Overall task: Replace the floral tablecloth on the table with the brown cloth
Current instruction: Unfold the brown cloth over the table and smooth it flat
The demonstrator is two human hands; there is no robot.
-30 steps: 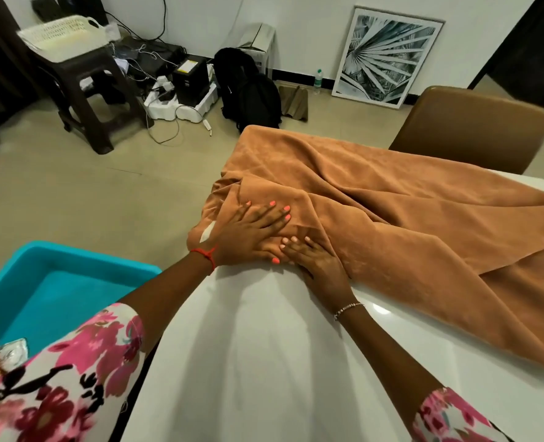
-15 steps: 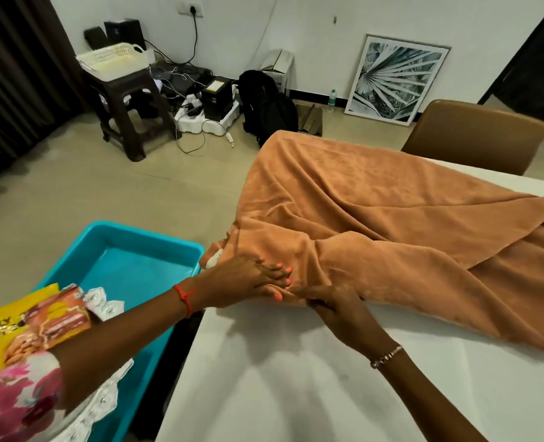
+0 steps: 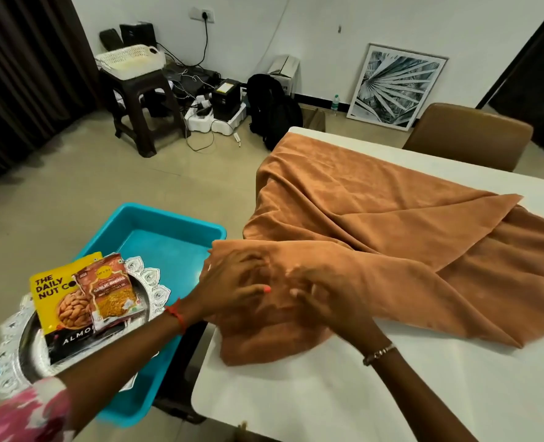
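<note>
**Left hand (image 3: 232, 290) and right hand (image 3: 326, 301) lie on one rumpled brown cloth (image 3: 392, 237) at the near corner of the white table (image 3: 328, 397).**
Blur hides whether either grips the soft, suede-like fabric, folded in thick creases. Left of it, two glossy packets (image 3: 63, 301) lie on a scalloped silver tray (image 3: 154, 280) across a teal plastic tub (image 3: 175, 232); one padded chair (image 3: 468, 138) stands beyond.

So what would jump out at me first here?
The crumpled brown cloth spread over the white table, with the left hand and right hand, both blurred, on its near corner. Next, the bright teal tub left of the table, a silver tray of snack packets at its near end.
</note>
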